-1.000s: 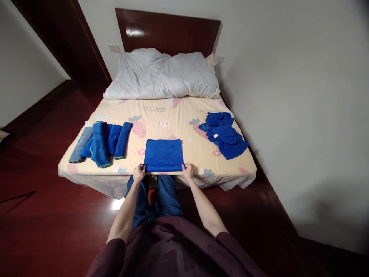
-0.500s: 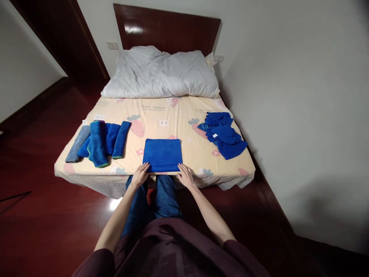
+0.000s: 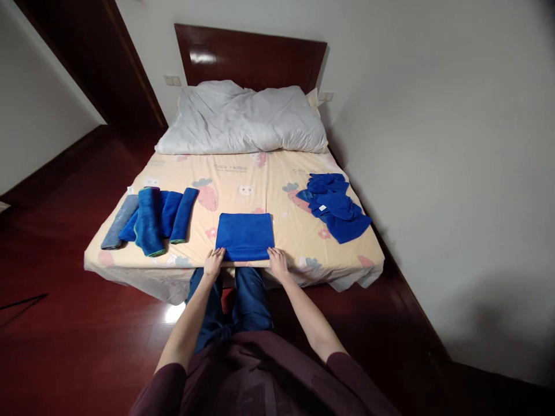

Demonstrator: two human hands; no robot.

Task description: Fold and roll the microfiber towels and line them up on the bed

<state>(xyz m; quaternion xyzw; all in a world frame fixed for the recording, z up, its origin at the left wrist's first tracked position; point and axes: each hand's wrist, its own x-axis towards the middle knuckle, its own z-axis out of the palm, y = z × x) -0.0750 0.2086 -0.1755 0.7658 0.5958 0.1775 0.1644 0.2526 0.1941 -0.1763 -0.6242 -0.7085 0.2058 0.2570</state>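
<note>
A folded blue towel lies flat near the foot edge of the bed. My left hand rests at its near left corner, fingers stretched out flat and touching the cloth. My right hand lies the same way at the near right corner, fingers extended. Neither hand grips the towel.
Several rolled blue and grey towels lie in a row on the bed's left side. A loose heap of blue towels sits on the right. A white duvet is bunched at the headboard. A white wall runs close along the bed's right; dark wood floor surrounds it.
One second ago both hands pinched the towel's near corners. They have since let go and now lie flat with fingers out at those corners. The towel stays put.
</note>
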